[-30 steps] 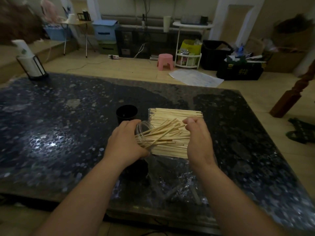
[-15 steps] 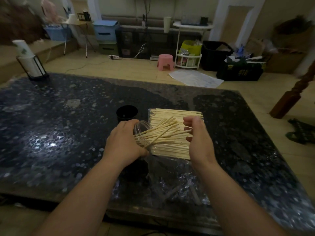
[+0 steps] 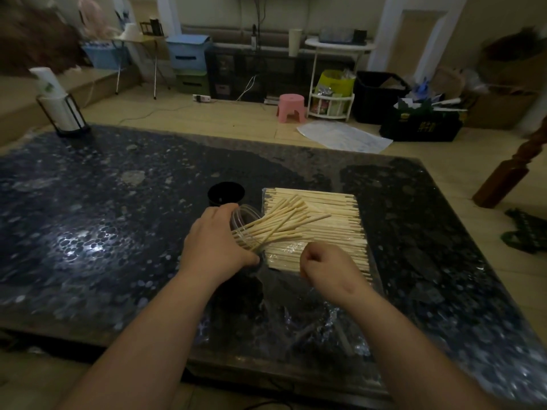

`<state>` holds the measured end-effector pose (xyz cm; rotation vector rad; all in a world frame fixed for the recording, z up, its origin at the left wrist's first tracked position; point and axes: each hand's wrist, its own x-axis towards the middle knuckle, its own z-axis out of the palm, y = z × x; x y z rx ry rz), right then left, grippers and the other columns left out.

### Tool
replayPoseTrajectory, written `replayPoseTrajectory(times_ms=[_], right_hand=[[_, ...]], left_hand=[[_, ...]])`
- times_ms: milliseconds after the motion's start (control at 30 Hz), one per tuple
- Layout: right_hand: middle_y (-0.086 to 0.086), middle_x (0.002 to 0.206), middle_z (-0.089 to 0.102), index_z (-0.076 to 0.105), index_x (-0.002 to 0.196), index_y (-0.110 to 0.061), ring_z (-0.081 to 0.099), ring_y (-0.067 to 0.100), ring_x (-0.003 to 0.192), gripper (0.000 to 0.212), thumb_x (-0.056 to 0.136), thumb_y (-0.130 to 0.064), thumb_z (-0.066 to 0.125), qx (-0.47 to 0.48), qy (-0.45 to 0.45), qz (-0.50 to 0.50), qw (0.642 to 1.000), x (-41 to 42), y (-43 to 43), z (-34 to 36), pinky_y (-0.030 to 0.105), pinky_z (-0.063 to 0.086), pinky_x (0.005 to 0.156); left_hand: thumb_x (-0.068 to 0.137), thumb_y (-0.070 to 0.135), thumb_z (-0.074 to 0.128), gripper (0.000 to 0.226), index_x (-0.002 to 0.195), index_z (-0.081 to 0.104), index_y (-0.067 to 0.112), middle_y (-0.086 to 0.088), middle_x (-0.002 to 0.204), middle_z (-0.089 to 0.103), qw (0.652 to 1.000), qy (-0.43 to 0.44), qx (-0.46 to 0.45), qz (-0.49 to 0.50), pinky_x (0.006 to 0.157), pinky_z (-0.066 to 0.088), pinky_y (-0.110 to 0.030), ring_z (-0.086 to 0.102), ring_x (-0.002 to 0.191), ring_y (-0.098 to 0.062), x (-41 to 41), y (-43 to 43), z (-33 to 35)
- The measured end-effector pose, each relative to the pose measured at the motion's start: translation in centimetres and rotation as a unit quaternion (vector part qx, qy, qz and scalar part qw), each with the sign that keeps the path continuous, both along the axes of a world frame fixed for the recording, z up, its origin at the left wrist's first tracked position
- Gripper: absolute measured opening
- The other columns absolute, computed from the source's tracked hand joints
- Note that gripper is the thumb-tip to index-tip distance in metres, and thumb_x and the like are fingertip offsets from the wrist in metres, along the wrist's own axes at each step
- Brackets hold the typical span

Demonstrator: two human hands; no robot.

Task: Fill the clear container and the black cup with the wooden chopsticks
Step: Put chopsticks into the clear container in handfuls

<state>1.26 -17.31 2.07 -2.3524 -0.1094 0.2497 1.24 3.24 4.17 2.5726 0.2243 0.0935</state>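
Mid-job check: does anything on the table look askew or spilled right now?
Nothing is spilled. The clear container is held tilted sideways in the left hand, and the chopsticks in it splay out unevenly across the flat stack. The black cup stands upright, apparently empty.

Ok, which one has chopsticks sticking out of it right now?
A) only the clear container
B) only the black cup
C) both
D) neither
A: a fan of chopsticks pokes out of the tilted clear container that the left hand grips, while none stick up from the black cup behind it.
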Motion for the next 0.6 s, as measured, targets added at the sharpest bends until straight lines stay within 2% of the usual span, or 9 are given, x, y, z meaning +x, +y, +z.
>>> replayPoseTrajectory(times_ms=[67, 133, 233, 367, 467, 600], right_hand=[[-0.005, 0.077, 0.062, 0.065, 0.075, -0.023, 0.060, 0.021, 0.080, 0.021, 0.088, -0.013, 0.053, -0.038, 0.017, 0.037, 0.998, -0.2, 0.4, -0.4, 0.030, 0.046, 0.068], [-0.002, 0.087, 0.064, 0.071, 0.091, -0.022, 0.059, 0.020, 0.088, 0.022, 0.090, -0.013, 0.051, -0.066, 0.037, 0.062, 0.995, -0.4, 0.8, -0.7, 0.027, 0.044, 0.069], [0.003, 0.116, 0.066, 0.070, 0.116, -0.022, 0.059, 0.023, 0.109, 0.033, 0.092, -0.012, 0.050, -0.097, 0.046, 0.083, 0.991, -0.4, 1.0, -1.4, 0.027, 0.047, 0.087], [0.002, 0.143, 0.050, 0.052, 0.140, -0.020, 0.048, 0.024, 0.130, 0.048, 0.092, -0.011, 0.047, -0.137, 0.008, 0.131, 0.982, -0.4, 1.1, -3.2, 0.029, 0.039, 0.107], [0.003, 0.149, 0.042, 0.040, 0.147, -0.019, 0.041, 0.025, 0.133, 0.052, 0.096, -0.018, 0.047, -0.212, -0.024, 0.141, 0.967, -0.1, 1.0, -4.7, 0.032, 0.032, 0.110], [0.000, 0.146, 0.043, 0.041, 0.144, -0.023, 0.041, 0.025, 0.131, 0.049, 0.095, -0.023, 0.047, -0.275, -0.056, 0.127, 0.951, 0.2, 1.1, -5.9, 0.038, 0.034, 0.105]], left_hand=[[0.057, 0.038, 0.094, 0.111, 0.152, 0.036, 0.029, 0.000, 0.145, 0.042, 1.000, 0.002, 0.004, -0.001, 0.110, 0.040, -0.044, 0.041, 0.135, -0.025, 0.0, -0.1, 0.0], [0.058, 0.039, 0.094, 0.111, 0.152, 0.035, 0.029, 0.000, 0.145, 0.042, 1.000, 0.004, 0.006, -0.002, 0.110, 0.040, -0.043, 0.041, 0.135, -0.025, 0.0, -0.1, 0.0], [0.059, 0.040, 0.093, 0.109, 0.152, 0.036, 0.029, 0.000, 0.145, 0.042, 1.000, 0.003, 0.009, -0.005, 0.109, 0.040, -0.042, 0.041, 0.135, -0.025, 0.1, -0.1, 0.0], [0.060, 0.040, 0.093, 0.109, 0.152, 0.035, 0.030, 0.001, 0.144, 0.042, 1.000, 0.007, 0.002, -0.007, 0.109, 0.039, -0.042, 0.040, 0.135, -0.024, 0.0, -0.1, 0.0], [0.060, 0.040, 0.093, 0.109, 0.152, 0.035, 0.029, 0.000, 0.144, 0.042, 1.000, 0.005, 0.000, -0.007, 0.110, 0.039, -0.041, 0.041, 0.135, -0.024, 0.0, 0.0, 0.0], [0.061, 0.040, 0.092, 0.107, 0.151, 0.035, 0.030, 0.000, 0.143, 0.042, 1.000, 0.009, 0.004, -0.006, 0.109, 0.039, -0.042, 0.041, 0.134, -0.024, 0.0, 0.1, 0.0]])
